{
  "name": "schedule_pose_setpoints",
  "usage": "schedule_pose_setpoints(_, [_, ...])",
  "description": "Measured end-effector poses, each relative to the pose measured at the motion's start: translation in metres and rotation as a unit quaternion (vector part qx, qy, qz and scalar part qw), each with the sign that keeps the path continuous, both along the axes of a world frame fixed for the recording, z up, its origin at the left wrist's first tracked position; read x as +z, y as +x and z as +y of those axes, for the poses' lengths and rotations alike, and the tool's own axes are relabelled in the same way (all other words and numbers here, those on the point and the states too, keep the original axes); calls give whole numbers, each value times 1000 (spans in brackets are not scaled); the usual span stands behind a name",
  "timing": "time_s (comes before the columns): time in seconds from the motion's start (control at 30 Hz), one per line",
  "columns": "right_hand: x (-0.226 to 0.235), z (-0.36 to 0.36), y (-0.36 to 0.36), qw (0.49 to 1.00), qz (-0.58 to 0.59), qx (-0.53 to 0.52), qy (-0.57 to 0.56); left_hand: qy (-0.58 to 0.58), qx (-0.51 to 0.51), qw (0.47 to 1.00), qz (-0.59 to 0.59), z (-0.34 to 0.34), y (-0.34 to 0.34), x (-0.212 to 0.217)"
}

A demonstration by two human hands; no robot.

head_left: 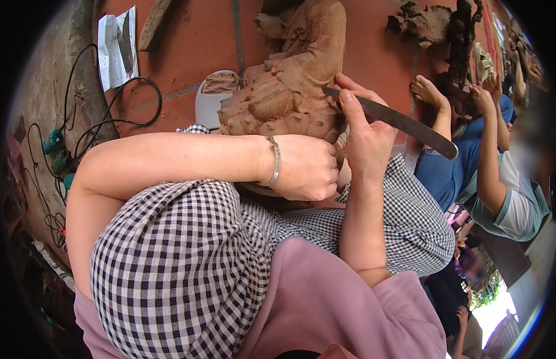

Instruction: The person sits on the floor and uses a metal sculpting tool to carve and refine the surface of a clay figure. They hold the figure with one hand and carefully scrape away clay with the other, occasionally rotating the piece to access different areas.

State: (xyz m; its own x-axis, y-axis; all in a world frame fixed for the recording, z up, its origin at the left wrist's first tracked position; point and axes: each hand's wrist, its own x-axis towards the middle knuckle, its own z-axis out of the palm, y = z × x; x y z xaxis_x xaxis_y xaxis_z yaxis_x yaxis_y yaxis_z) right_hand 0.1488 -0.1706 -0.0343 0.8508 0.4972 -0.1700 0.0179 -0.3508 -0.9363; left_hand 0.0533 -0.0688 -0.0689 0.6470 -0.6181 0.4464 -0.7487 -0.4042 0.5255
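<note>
A brown wooden carving (278, 90), a figure with folded drapery, lies in front of my knees at the top middle. My right hand (371, 131) is closed around a long, flat, dark metal blade (409, 127) with a rounded end. The blade's other end meets the carving's right side, and my index finger rests along the wood. Beside the carving's near edge, my left hand (308, 170) is curled into a fist, a bracelet on its wrist. Its fingertips face away, so anything inside them is hidden.
A white container (213, 105) with brown contents stands left of the carving on red floor tiles (188, 66). Black cables (152, 113) and green power tools (56, 146) lie at the left. Another person (499, 185) sits at the right, near dark wood pieces (430, 27).
</note>
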Motion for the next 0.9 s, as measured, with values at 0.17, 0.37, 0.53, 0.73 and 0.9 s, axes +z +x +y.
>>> schedule_pose_setpoints(0.17, [-5,3,-7,993,-112,34,-13,0,-6,1000,8,1,-1,2])
schedule_pose_setpoints(0.37, [-3,-3,3,999,-30,24,-9,-9,4,1000,-6,2,1,2])
schedule_pose_setpoints(0.53, [0,4,-1,996,-86,35,-17,-10,4,1000,-3,1,1,1])
schedule_pose_setpoints(0.73, [-1,0,-4,999,-26,8,-19,10,-4,1000,0,1,0,3])
schedule_pose_setpoints(0.9, [-6,-6,9,999,-21,34,-12,27,-22,999,20,4,1,5])
